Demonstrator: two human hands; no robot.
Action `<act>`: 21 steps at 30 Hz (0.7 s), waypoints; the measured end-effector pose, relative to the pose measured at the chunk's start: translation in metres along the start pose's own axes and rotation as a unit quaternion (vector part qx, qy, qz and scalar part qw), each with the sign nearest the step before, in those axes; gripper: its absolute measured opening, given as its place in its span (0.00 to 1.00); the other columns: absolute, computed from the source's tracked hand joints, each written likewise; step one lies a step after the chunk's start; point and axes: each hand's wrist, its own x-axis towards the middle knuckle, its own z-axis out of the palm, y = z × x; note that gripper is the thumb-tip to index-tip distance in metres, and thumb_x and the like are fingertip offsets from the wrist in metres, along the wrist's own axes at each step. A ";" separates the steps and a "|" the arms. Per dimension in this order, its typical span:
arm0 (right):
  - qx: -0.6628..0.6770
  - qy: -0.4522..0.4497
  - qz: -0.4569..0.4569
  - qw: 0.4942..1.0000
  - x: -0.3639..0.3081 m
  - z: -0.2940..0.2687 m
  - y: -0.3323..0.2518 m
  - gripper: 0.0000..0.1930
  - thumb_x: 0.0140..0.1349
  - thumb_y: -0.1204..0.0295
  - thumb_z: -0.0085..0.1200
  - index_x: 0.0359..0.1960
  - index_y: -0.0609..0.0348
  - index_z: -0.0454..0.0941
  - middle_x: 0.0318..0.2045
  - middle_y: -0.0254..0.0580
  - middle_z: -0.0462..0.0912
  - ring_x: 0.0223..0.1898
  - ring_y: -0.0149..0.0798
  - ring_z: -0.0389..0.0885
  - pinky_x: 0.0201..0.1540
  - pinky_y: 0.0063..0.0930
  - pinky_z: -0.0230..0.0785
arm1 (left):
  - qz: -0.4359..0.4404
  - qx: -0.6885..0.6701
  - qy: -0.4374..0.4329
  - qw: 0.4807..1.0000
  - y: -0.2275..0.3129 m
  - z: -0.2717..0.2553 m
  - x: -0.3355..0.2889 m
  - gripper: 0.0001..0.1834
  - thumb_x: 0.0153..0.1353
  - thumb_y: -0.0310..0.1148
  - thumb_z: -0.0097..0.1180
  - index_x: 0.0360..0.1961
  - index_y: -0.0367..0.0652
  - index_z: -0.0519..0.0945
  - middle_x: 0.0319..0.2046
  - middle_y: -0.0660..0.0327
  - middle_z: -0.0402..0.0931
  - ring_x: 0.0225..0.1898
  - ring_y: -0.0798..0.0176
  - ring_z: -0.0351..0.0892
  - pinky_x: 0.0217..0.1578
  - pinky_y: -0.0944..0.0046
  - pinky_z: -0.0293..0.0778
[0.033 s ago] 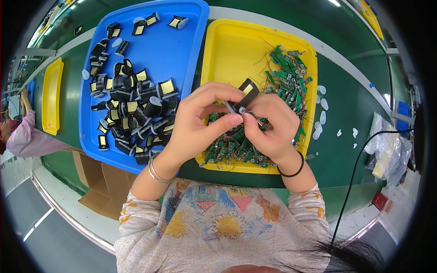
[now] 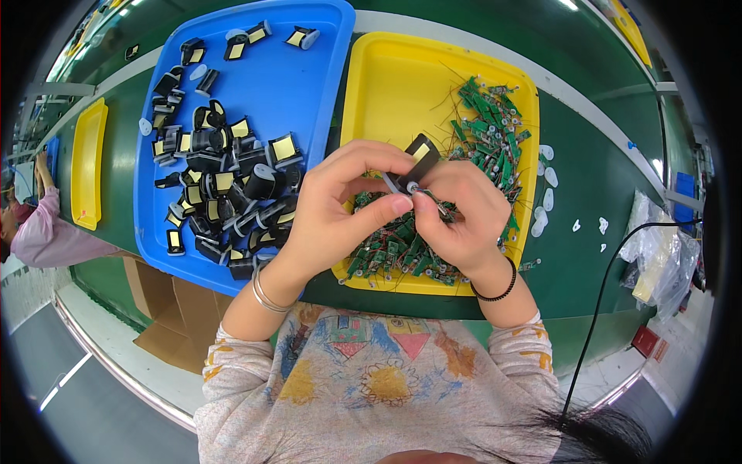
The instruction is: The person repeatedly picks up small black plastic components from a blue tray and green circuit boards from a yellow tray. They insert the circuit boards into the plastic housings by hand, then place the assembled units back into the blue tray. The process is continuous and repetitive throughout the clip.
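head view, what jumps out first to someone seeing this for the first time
Two hands meet at the centre, the left hand and right hand pinching a small black part with a yellow face between them. Beneath and left lies a blue tray heaped with similar black and yellow parts. Under the hands and to the right, a yellow tray holds tangled small green circuit boards.

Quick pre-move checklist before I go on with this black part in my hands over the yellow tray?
1. Black part gripped by both hands: ok, left hand and right hand pinch it together.
2. Part held above the yellow tray: ok.
3. Green boards within reach in that tray: ok.
4. Blue tray has bare room: ok, its upper part is open.
5. Small piece at the fingertips seated properly: cannot tell, fingers hide it.
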 end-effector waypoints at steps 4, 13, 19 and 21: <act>-0.050 0.027 -0.049 0.997 0.000 0.003 0.000 0.06 0.39 0.81 0.59 0.18 0.62 0.73 0.22 0.41 0.76 0.21 0.37 0.76 0.21 0.24 0.69 | -0.003 -0.007 0.004 1.000 0.001 0.001 -0.001 0.13 0.50 0.23 0.58 0.39 0.35 0.74 0.42 0.56 0.70 0.44 0.64 0.72 0.43 0.66 0.73; -0.068 0.033 -0.098 0.992 -0.003 0.005 0.002 0.08 0.38 0.81 0.59 0.17 0.63 0.70 0.24 0.42 0.76 0.21 0.37 0.76 0.20 0.23 0.69 | 0.003 -0.012 0.022 1.000 -0.002 0.006 -0.003 0.12 0.51 0.23 0.57 0.38 0.35 0.74 0.42 0.56 0.70 0.45 0.64 0.72 0.43 0.66 0.73; -0.077 0.022 -0.118 0.990 -0.006 0.006 0.001 0.09 0.37 0.80 0.60 0.20 0.63 0.70 0.24 0.41 0.75 0.22 0.39 0.75 0.21 0.24 0.69 | 0.033 -0.022 0.015 0.999 -0.005 0.008 -0.006 0.13 0.49 0.22 0.59 0.37 0.36 0.72 0.42 0.57 0.69 0.44 0.65 0.70 0.44 0.67 0.69; -0.086 0.021 -0.130 0.988 -0.005 0.006 -0.002 0.10 0.37 0.80 0.60 0.20 0.63 0.70 0.24 0.42 0.75 0.22 0.40 0.76 0.21 0.25 0.70 | 0.057 -0.024 0.018 0.998 -0.006 0.008 -0.006 0.14 0.47 0.22 0.61 0.35 0.37 0.73 0.41 0.58 0.69 0.43 0.66 0.71 0.44 0.67 0.69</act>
